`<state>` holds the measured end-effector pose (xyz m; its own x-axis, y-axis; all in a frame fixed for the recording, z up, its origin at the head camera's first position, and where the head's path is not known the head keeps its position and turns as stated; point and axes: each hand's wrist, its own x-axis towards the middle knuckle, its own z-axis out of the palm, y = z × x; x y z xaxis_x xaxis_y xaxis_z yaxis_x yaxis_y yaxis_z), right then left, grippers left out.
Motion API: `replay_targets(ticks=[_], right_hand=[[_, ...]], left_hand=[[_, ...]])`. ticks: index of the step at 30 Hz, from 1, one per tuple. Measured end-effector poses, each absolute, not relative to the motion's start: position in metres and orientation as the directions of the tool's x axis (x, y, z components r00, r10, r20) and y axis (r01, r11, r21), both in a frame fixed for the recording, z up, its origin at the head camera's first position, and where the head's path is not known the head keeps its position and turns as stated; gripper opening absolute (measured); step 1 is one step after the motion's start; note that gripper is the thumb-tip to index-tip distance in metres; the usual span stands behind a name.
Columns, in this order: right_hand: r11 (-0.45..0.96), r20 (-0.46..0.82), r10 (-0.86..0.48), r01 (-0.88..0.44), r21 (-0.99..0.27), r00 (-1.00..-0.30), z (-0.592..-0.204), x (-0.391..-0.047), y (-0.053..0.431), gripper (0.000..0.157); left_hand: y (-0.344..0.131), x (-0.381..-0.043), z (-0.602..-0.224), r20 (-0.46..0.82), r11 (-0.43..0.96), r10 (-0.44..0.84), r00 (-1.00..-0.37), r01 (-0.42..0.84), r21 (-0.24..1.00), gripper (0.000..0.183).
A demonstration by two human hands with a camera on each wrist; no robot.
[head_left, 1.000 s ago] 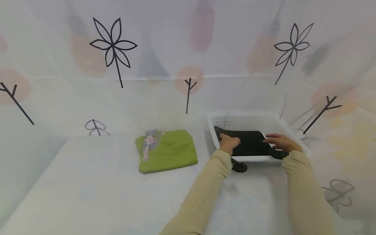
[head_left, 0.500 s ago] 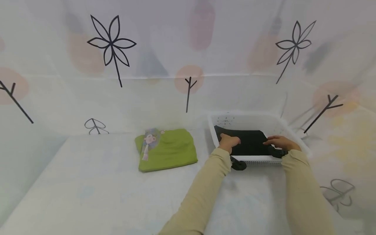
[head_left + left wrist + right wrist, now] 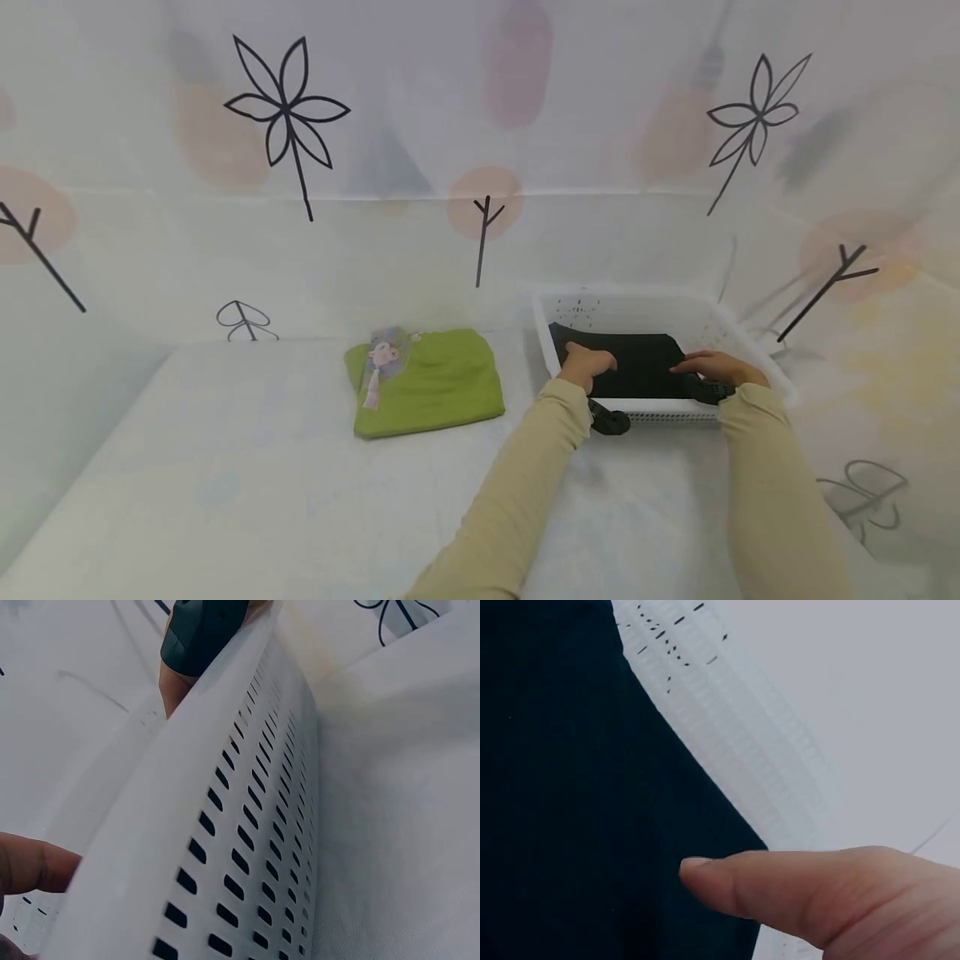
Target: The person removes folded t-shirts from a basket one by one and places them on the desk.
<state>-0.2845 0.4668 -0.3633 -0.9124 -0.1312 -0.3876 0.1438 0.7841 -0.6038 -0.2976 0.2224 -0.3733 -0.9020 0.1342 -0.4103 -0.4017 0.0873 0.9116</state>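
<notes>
A folded black cloth [image 3: 643, 360] lies inside a white perforated plastic basket [image 3: 660, 406]. My left hand [image 3: 587, 365] reaches over the front rim and rests on the cloth's left part, thumb pointing right. In the left wrist view the basket wall [image 3: 247, 825] hides most of that hand; a finger [image 3: 37, 862] shows past the rim. At the cloth's right edge is my right hand [image 3: 722, 367], its fingers touching the fabric. One straight digit [image 3: 757, 885] lies over the dark cloth [image 3: 577, 772] near its slanted edge in the right wrist view.
Left of the basket, a folded green garment [image 3: 442, 387] with a pink-and-grey print lies on the white-covered table [image 3: 262, 483]. A patterned fabric backdrop [image 3: 420, 158] rises behind and at the sides. Black wrist devices [image 3: 609, 419] sit below the hands.
My right hand's fingers have come down and closer together onto the cloth's right edge. The left hand stays nearly in place, and the cloth and green garment have not visibly moved.
</notes>
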Motion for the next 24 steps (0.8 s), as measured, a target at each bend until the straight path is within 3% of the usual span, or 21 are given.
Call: replay_targets(ticks=[7, 12, 24], right_hand=[[0.790, -0.413, -0.141, 0.149, -0.595, -0.900, -0.3632, -0.2829, 0.4669, 0.072], [0.800, -0.409, -0.121, 0.155, -0.580, -0.905, -0.3629, -0.2814, 0.4669, 0.083], [0.798, -0.323, -0.106, 0.113, -0.592, -0.940, -0.3655, -0.2824, 0.4677, 0.076]], left_hand=[[0.2229, -0.2988, -0.3749, -0.394, 0.077, 0.149, -0.907, -0.386, 0.919, 0.087], [0.2233, -0.2995, -0.3751, -0.366, 0.060, 0.119, -0.923, -0.361, 0.930, 0.074], [0.2221, -0.3014, -0.3730, -0.358, 0.119, 0.115, -0.927, -0.345, 0.931, 0.070]])
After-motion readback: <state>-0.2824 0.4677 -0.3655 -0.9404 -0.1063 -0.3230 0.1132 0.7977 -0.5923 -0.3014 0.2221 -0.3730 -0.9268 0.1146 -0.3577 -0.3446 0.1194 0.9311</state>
